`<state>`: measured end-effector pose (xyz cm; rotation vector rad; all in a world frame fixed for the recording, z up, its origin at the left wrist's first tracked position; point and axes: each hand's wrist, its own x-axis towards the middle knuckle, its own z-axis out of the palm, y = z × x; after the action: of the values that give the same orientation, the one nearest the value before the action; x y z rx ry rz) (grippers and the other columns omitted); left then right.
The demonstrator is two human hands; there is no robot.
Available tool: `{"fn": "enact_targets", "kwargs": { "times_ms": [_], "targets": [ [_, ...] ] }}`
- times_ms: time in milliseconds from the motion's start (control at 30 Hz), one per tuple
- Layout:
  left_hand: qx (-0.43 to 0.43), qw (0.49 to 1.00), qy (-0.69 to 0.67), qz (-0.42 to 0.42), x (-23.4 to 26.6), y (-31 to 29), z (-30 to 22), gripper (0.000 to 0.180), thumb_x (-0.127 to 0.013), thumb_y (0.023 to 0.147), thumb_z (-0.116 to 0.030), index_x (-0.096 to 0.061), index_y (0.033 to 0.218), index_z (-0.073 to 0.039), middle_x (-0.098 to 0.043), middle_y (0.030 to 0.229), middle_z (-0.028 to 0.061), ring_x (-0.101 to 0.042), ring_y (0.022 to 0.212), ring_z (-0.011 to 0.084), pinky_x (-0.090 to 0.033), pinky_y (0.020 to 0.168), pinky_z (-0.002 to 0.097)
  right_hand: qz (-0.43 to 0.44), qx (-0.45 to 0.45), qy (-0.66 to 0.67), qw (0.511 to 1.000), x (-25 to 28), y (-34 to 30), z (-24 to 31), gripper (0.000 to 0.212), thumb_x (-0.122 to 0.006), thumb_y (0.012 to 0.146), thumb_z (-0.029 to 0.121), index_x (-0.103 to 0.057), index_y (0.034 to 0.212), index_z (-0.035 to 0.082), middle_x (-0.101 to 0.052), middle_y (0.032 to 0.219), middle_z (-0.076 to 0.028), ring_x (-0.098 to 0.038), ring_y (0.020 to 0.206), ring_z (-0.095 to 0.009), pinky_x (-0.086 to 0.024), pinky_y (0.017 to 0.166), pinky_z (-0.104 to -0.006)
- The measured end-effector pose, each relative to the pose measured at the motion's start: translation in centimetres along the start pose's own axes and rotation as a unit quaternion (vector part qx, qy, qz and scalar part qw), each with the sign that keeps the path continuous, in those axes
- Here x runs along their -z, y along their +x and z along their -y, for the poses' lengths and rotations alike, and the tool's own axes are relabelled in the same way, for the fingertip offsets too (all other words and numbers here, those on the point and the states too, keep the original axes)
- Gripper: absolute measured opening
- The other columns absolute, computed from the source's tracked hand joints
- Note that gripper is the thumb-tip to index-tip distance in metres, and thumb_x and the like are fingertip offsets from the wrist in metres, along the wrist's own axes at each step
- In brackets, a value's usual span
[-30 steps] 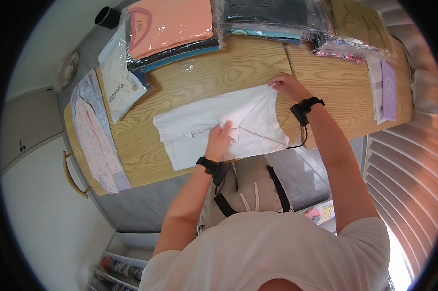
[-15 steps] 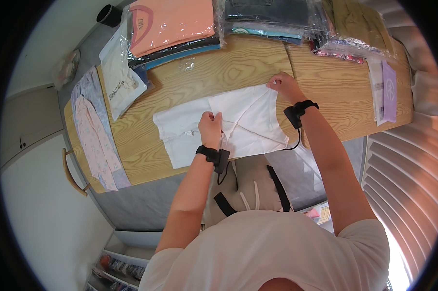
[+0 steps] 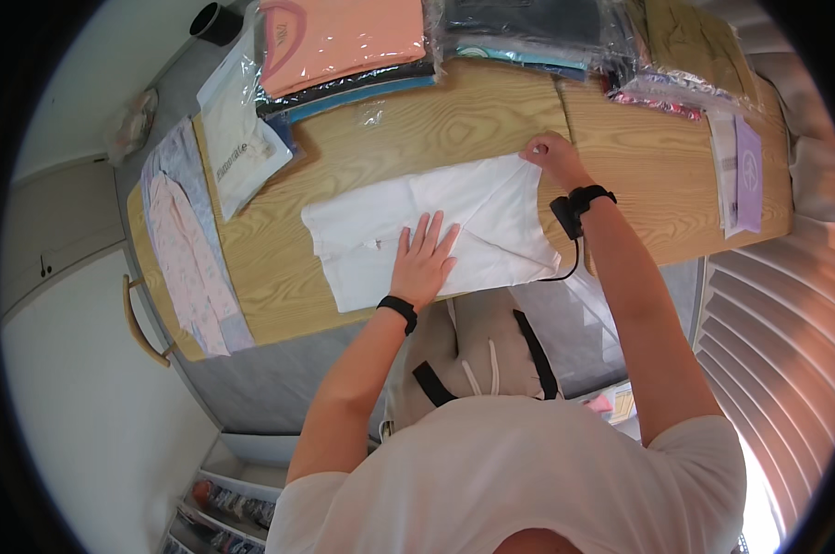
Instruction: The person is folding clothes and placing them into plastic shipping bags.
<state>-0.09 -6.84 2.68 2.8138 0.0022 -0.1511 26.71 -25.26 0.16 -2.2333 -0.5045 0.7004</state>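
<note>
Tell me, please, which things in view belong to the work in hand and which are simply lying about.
In use:
- white garment
- left hand, spread flat on it
- right hand, gripping its far right corner
- wooden table beneath

Lying about:
- bagged orange garment
- bagged olive garment
- pale pink garment
- purple package

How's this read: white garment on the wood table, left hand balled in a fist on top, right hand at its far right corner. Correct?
Fist is wrong: in the head view, the left hand lies spread open on the white garment. The rest stands: garment on the wood table, right hand at its far right corner.
</note>
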Motion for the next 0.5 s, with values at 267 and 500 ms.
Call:
{"fn": "enact_targets", "kwargs": {
  "times_ms": [267, 500],
  "targets": [
    [0.172, 0.96, -0.133, -0.179, 3.0, -3.8, 4.4, 0.048, -0.055, 0.085, -0.022, -0.044, 0.125, 0.001, -0.045, 0.126, 0.022, -0.04, 0.117, 0.0395, -0.033, 0.099, 0.0455, -0.223, -0.001, -0.057, 0.973, -1.3, -2.7, 1.5, 0.026, -0.068, 0.078, 0.022, -0.062, 0.091, 0.001, -0.059, 0.084, -0.011, -0.056, 0.079, -0.029, -0.045, 0.072, -0.0378],
    [0.461, 0.85, -0.14, -0.213, 1.5, -8.3, 12.6, 0.042, -0.062, 0.083, -0.03, -0.055, 0.104, 0.006, -0.06, 0.092, 0.0207, -0.056, 0.085, 0.0367, -0.044, 0.076, 0.0431, -0.066, 0.121, -0.198, 0.97, -15.3, -13.0, 10.0, 0.056, -0.057, 0.084, 0.024, -0.037, 0.133, 0.006, -0.031, 0.142, -0.016, -0.029, 0.132, -0.029, -0.025, 0.103, -0.0518]
  ]
}}
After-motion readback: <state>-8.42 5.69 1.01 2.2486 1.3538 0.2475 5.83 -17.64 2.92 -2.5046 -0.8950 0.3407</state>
